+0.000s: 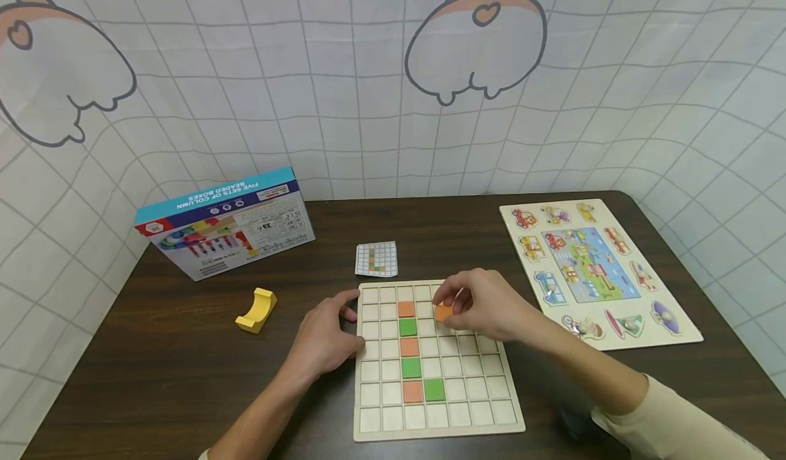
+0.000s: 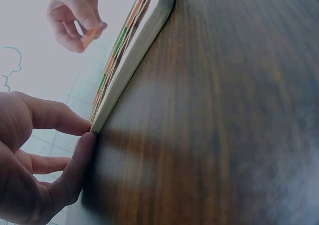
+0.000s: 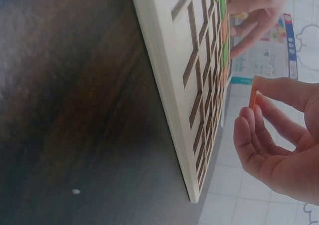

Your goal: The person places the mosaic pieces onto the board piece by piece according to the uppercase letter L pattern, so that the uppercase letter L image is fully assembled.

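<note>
A pale wooden grid board [image 1: 439, 429] lies on the table with orange and green square tiles set in some cells. My left hand [image 1: 327, 337] is at its left side, thumb and index fingertip touching the edge. In the left wrist view, the fingers of that hand [image 2: 37, 150] meet the board's rim [image 2: 134, 55]. Above the board's upper right part, my right hand [image 1: 488, 306] pinches an orange square tile [image 1: 443, 312] between thumb and fingers. The right wrist view shows this tile [image 3: 253, 94] edge-on, apart from the board.
Behind the board lies a small pattern card [image 1: 376, 259] with a printed coloured grid. A yellow arched block [image 1: 256, 310] is to the left, near a beaded-toy box [image 1: 230, 224]. On the right lies a wooden picture puzzle [image 1: 595, 276]. A printed curtain [image 1: 368, 105] hangs behind the table.
</note>
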### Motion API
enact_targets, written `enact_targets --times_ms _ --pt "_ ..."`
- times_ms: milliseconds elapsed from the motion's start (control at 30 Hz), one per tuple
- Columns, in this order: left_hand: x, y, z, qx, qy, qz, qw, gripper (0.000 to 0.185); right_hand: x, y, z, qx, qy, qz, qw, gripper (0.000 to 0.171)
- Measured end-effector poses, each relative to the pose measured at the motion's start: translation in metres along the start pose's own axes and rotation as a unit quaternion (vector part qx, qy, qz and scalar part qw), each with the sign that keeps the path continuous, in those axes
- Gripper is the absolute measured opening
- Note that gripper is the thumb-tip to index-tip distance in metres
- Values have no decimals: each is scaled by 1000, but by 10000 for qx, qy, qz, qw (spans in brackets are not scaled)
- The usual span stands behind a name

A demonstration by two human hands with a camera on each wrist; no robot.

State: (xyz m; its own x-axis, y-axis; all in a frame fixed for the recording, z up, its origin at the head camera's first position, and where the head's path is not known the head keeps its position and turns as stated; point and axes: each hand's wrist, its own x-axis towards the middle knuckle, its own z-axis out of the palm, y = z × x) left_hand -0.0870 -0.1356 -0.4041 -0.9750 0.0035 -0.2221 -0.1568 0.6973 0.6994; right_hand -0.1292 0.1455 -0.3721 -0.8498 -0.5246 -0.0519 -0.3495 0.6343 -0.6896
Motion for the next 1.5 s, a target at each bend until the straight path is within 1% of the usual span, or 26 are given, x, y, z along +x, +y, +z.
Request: enact_targets --times_ms 333,567,800,933,1500 --pt "0 1 0 24 -2 -13 10000 80 -10 -5 3 2 -57 1 10000 23" --pt "0 1 0 9 -15 -66 10000 80 -16 -4 5 59 -82 -108 9999 24" --pt "0 1 0 -9 -39 -73 10000 80 -21 -5 8 2 -43 -29 10000 22" --pt "0 2 0 -11 -17 -67 10000 80 -25 -5 10 13 -87 15 10000 22" --pt "1 0 1 -3 -19 -121 9999 80 -41 -5 16 60 -260 -31 9996 24"
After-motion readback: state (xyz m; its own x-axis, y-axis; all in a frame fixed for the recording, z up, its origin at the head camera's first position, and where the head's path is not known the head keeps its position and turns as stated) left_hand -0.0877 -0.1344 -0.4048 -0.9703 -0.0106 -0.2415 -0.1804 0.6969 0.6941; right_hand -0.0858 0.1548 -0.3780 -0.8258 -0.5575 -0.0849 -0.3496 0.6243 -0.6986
